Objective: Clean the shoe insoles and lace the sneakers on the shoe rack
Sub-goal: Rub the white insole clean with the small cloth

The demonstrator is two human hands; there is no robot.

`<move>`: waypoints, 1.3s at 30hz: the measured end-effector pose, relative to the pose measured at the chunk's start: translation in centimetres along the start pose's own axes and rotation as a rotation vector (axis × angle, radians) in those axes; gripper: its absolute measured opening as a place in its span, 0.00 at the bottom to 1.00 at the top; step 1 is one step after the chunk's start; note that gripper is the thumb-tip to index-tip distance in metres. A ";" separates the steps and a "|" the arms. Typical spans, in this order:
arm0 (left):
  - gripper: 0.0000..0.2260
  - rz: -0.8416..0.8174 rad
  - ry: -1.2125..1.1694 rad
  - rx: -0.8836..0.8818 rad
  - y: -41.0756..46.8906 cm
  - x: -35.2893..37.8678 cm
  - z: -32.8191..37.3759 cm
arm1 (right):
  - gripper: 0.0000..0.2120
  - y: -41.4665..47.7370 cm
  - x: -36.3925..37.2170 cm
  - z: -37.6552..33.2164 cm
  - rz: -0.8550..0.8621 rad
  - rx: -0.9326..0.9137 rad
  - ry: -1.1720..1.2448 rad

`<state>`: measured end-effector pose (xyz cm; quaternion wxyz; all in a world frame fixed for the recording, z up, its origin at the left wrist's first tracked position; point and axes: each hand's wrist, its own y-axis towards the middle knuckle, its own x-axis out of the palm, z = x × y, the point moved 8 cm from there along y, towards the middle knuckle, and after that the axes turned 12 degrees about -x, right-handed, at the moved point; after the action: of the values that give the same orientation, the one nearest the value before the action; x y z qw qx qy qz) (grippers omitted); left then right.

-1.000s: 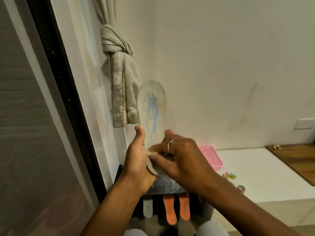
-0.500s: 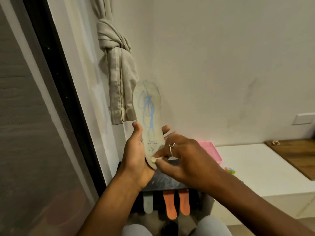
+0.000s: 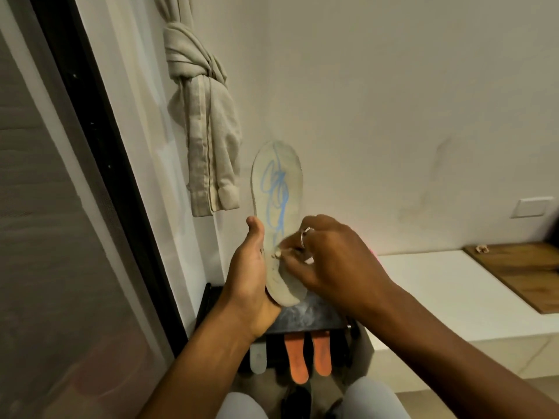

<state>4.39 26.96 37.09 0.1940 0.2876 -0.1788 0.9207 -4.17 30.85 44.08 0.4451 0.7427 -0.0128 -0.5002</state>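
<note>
Presently held: a pale insole (image 3: 278,189) marked with a blue scribble, upright in the air, toe end up, heel end low and just above the dark shoe rack (image 3: 311,319).
Long axis: close to vertical, with the scribbled face turned toward the camera.
Left hand (image 3: 251,279): grips the heel half from the left, thumb laid up along that edge. The fingers behind the insole are hidden.
Right hand (image 3: 335,261): reaches in from the right, thumb and fingertips pinching a small pale swab (image 3: 276,254). One finger wears a ring (image 3: 305,237).
Key relation: the swab tip touches the face low down, near the left edge and just beside the left thumb. Most of the face lies upward from the fingers, so the next stroke would probably run along the axis toward the toe. The right hand is placed to make it, and the left only steadies.
Rack front: two orange insoles (image 3: 298,358) and a grey insole (image 3: 258,356), side by side.
Room: plain wall behind, knotted curtain (image 3: 205,140) upper left, white ledge (image 3: 453,285) with a wooden board (image 3: 520,267) at right.
</note>
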 end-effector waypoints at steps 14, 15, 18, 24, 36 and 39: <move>0.29 -0.056 -0.016 -0.005 -0.6 1.0 -0.5 | 0.06 1.7 -0.7 1.5 0.116 0.033 0.051; 0.29 -0.063 -0.022 -0.001 -0.6 0.9 -0.3 | 0.06 1.7 -0.4 1.1 0.106 0.021 0.124; 0.29 -0.064 -0.023 -0.004 -0.5 0.4 0.3 | 0.06 1.2 0.3 0.0 0.003 -0.027 0.244; 0.26 -0.166 -0.030 -0.030 -0.8 1.8 -0.6 | 0.06 2.8 -1.1 2.8 0.103 0.073 0.006; 0.27 -0.202 -0.025 -0.060 -0.6 1.9 -1.0 | 0.06 3.5 -1.6 3.5 0.137 0.080 0.049; 0.27 -0.194 -0.014 -0.018 -0.8 1.6 -0.3 | 0.05 2.9 -0.5 1.4 0.054 -0.024 0.249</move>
<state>3.42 28.13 37.98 0.2834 0.3080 -0.1597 0.8940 -4.25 28.44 46.26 0.4654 0.7930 0.0289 -0.3920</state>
